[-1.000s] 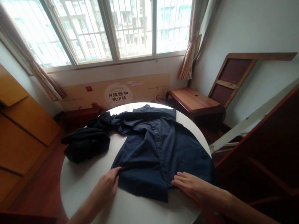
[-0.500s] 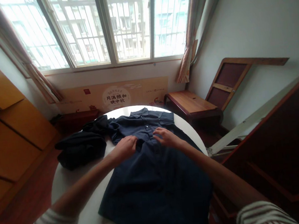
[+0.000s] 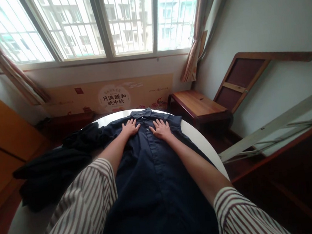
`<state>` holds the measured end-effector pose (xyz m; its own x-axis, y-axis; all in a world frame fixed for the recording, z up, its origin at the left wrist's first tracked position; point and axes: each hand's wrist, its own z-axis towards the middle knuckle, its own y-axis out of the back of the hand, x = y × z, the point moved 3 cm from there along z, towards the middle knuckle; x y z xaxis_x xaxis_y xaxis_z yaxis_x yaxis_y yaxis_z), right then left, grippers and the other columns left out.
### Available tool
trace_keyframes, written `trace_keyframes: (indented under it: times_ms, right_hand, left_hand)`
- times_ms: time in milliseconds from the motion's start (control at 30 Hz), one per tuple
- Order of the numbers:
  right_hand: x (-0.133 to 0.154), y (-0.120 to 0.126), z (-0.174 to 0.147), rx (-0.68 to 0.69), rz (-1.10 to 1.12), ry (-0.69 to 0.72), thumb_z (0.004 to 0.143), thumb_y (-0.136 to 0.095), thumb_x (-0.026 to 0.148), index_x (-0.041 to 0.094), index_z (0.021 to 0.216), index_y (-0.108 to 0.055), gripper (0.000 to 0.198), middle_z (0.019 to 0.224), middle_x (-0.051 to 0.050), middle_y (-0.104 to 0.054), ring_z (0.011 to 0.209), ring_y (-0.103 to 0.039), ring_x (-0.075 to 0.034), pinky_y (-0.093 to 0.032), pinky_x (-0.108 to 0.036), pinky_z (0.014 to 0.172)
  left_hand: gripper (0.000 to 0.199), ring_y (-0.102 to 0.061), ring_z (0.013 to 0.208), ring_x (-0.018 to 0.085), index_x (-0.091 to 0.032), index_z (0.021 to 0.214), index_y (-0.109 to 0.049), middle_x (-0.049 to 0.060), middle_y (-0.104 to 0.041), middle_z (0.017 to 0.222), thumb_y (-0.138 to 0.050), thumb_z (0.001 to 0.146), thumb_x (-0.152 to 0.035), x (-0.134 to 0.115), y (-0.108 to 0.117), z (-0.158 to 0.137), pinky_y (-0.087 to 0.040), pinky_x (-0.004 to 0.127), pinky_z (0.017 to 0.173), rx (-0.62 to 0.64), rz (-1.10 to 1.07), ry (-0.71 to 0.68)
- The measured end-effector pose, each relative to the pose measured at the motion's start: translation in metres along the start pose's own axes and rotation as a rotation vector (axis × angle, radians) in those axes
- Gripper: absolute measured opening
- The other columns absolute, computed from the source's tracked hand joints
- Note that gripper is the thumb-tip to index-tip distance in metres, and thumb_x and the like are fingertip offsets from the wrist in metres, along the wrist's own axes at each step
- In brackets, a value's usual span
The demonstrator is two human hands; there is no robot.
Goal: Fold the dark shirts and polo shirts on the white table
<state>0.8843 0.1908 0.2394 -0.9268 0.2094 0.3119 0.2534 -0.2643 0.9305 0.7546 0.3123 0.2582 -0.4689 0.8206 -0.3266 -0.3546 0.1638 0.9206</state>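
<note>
A dark navy button-up shirt (image 3: pixel 152 184) lies spread front side up, its collar toward the window and its button strip running down the middle. My left hand (image 3: pixel 130 128) rests flat on the upper chest, left of the buttons, fingers spread. On the other side of the strip, my right hand (image 3: pixel 161 130) also lies flat with fingers apart, pressing on the cloth. Neither hand grips anything. The shirt's lower hem is out of view at the bottom.
Under the shirt is a round white table (image 3: pixel 203 141). Black folded clothing (image 3: pixel 58 168) is piled at its left. Beyond stand a low wooden stool-like table (image 3: pixel 196 105) and a leaning wooden frame (image 3: pixel 241 78) at right. A printed banner (image 3: pixel 139 92) runs below the window.
Both hands have moved up the shirt toward the collar and gone from bent, pinching fingers to flat, spread palms. The shirt's front looks smoother, and the view has leaned forward.
</note>
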Motion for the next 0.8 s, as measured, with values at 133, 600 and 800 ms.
trace_keyframes:
  times_ms: [133, 600, 800]
  right_hand:
    - [0.007, 0.004, -0.006, -0.004, 0.012, 0.016, 0.095, -0.06, 0.035, 0.017, 0.126, -0.056, 0.036, 0.125, -0.009, -0.059, 0.105, -0.061, -0.023, -0.054, -0.044, 0.087]
    - [0.069, 0.038, -0.334, 0.274, 0.119, 0.408, 0.081, -0.068, 0.058, 0.021, 0.146, -0.045, 0.078, 0.148, -0.015, -0.046, 0.139, -0.039, -0.034, -0.035, -0.054, 0.113]
    - [0.065, 0.01, -0.358, -0.008, -0.067, 0.516, 0.093, -0.046, 0.008, 0.013, 0.127, -0.061, 0.038, 0.131, -0.015, -0.062, 0.124, -0.055, -0.026, -0.052, -0.039, 0.1]
  left_hand:
    - [0.038, -0.061, 0.106, 0.023, -0.016, 0.126, -0.056, 0.01, -0.058, 0.125, -0.06, 0.094, -0.036, -0.007, 0.007, -0.012, -0.054, 0.044, 0.088, 0.017, 0.003, -0.031]
    - [0.065, -0.057, 0.121, 0.028, -0.03, 0.143, -0.047, 0.009, -0.058, 0.136, -0.069, 0.083, -0.043, 0.05, 0.055, -0.369, -0.054, 0.038, 0.098, 0.047, 0.061, -0.351]
    - [0.058, -0.065, 0.098, 0.017, -0.027, 0.134, -0.055, 0.006, -0.067, 0.107, -0.038, 0.088, 0.003, 0.039, 0.047, -0.38, -0.057, 0.028, 0.089, -0.079, 0.093, -0.542]
